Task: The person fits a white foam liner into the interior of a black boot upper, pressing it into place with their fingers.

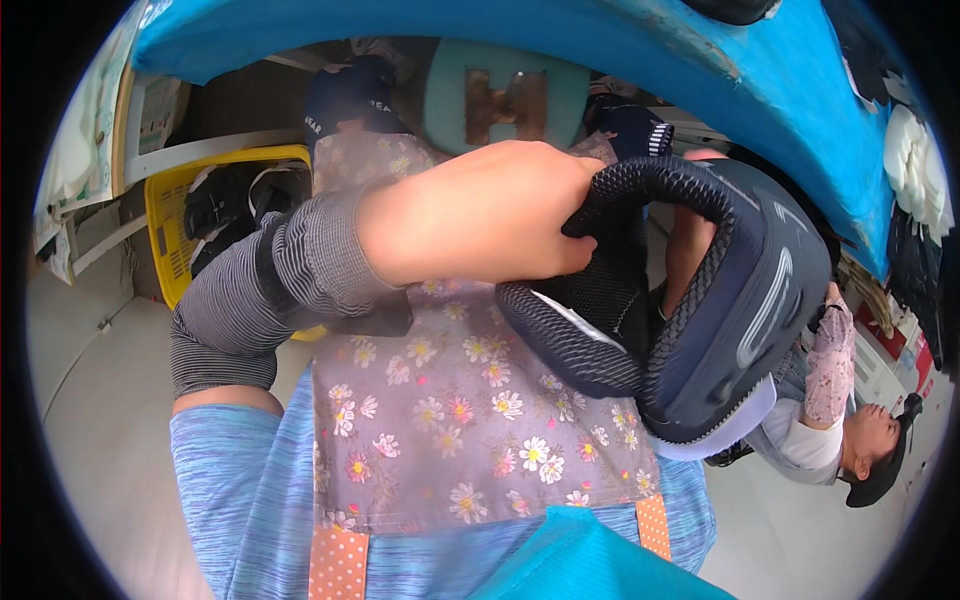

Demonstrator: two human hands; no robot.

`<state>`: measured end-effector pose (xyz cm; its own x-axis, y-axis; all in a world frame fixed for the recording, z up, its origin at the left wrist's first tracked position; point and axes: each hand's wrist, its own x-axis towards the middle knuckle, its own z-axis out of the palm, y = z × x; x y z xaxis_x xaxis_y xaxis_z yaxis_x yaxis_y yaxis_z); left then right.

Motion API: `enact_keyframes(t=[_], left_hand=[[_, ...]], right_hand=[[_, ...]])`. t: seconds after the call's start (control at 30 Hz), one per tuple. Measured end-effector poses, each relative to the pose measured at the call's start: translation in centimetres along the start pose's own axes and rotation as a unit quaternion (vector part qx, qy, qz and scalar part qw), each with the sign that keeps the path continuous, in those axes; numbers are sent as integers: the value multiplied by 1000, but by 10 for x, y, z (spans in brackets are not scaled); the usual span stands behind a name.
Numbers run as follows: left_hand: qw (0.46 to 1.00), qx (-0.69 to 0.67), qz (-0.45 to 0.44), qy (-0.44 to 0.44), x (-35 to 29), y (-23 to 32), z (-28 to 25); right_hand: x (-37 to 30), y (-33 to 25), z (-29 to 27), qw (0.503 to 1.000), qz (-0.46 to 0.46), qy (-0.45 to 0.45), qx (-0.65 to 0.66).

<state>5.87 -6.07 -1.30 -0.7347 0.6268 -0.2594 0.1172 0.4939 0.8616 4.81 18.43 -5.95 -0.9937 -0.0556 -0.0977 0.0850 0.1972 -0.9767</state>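
Note:
My left hand point(510, 215) reaches across from the left in a striped sleeve. Its fingers are closed on the edge of a dark navy shoe point(740, 290) with a textured knit collar and a pale, lavender-white sole edge. The shoe is tilted over the right side of my lap, its opening facing left, and a white label strip shows inside it. Skin seen through the gap in the shoe appears to be my right hand point(688, 255); the shoe hides its fingers. Under the shoe lies my grey flowered apron point(470, 400).
A yellow basket point(165, 220) holding black shoes stands at the left. Blue sheeting point(600, 40) covers the bench across the top. Between my feet is a teal seat point(440, 95). Another person's sleeve point(830, 365) shows at the right, near stacked white pieces point(915, 170).

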Motion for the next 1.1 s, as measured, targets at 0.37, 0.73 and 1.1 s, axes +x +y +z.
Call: enact_keyframes(t=[0.37,0.73,1.1], left_hand=[[983,103,73,134,15,13,8],[969,36,74,234,19,8,11],[971,28,160,173,14,14,-20]], right_hand=[[31,-15,29,973,-75,-201,87],[26,-24,45,969,-200,-40,-137],[11,0,43,955,-251,-37,-150]])
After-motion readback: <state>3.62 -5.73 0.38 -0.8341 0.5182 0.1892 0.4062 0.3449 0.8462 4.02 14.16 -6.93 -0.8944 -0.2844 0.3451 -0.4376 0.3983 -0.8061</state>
